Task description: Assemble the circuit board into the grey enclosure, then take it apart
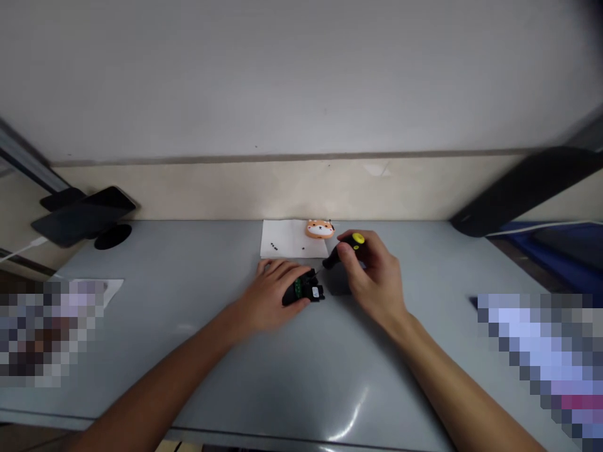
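Note:
My left hand (273,295) is wrapped round a small black device (311,290) with a green circuit board strip and a white label, holding it on the grey table. In my right hand (377,273) is a screwdriver (345,247) with a black handle and a yellow end cap, tilted so its thin shaft points down left at the device. Whether the tip sits in a screw is too small to tell. Just behind my hands lies a white paper (287,235) with several tiny dark screws (274,246) on it. A dark flat piece (338,281) is partly hidden beneath my right hand.
An orange and white animal-face case (320,230) lies on the paper's right corner. At the left stands a phone (87,216) on a holder with a white cable. A dark cylinder (522,191) leans at the back right. Blurred printed sheets lie at both sides of the table (211,376).

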{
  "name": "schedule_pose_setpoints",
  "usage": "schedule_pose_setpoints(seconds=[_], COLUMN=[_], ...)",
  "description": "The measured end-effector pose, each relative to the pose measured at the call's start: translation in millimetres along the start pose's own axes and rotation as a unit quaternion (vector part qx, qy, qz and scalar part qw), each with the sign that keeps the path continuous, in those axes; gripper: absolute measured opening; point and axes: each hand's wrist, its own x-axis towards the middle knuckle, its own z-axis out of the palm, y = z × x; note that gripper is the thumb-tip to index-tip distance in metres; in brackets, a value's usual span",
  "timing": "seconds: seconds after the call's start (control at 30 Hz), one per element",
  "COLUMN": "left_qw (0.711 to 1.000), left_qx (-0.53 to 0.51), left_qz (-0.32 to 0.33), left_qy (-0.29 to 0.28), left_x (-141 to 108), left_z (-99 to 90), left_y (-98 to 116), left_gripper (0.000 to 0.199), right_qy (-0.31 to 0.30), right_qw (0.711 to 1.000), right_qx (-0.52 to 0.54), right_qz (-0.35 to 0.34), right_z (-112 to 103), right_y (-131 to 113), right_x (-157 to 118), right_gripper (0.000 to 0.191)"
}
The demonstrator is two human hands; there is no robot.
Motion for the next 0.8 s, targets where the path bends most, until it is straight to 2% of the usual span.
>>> schedule_pose_setpoints(seconds=[0.6,0.8], left_qw=[1.0,1.0], left_qx=[0.005,0.004], left_qz=[0.002,0.01], left_qy=[-0.007,0.005], left_x=[0.4,0.1], left_z=[0.6,3.0], left_y=[-1.1,-2.6], left_gripper=[0.046,0.047], right_qy=[-0.033,-0.072], right_qw=[0.999,0.997], right_qx=[-0.011,0.006], right_qz=[-0.024,-0.037], right_z=[-2.9,-5.2], right_y=[3.1,2.0], right_x=[-0.1,0.0], right_gripper=[0.023,0.02])
